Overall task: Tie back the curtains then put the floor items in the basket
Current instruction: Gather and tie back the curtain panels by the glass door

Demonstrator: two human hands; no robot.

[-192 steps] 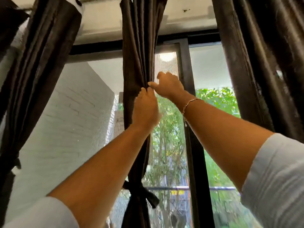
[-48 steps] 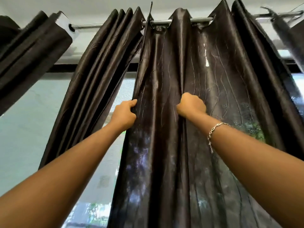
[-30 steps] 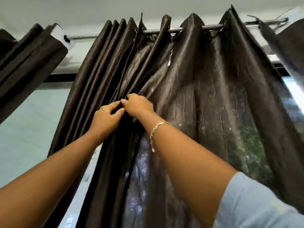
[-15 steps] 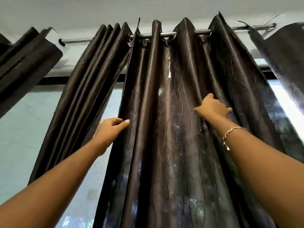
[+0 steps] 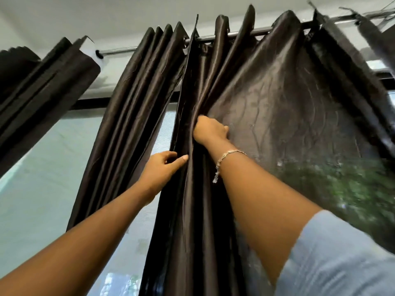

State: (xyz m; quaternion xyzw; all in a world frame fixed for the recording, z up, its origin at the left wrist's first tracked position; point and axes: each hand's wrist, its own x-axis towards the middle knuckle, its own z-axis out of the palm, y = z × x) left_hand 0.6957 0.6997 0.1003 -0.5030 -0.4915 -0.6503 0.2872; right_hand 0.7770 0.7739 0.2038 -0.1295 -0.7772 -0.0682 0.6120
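Note:
A dark brown satin curtain (image 5: 277, 107) hangs from a metal rod (image 5: 119, 51) and spreads across the right of the window. My right hand (image 5: 210, 130) grips a fold of it and has drawn that fold against the left folds. Just below, my left hand (image 5: 162, 167) holds the gathered left edge between thumb and fingers. A second curtain panel (image 5: 136, 116) hangs bunched to the left of my hands. No basket or floor items are in view.
A third dark curtain (image 5: 38, 88) hangs at the far left. Pale window glass (image 5: 42, 189) shows between the panels, and greenery shows through the fabric at the right. The white ceiling (image 5: 106, 16) is above the rod.
My right hand has pulled a fold of the curtain from the right over to the left, close above my left hand. The left hand stays on the gathered edge.

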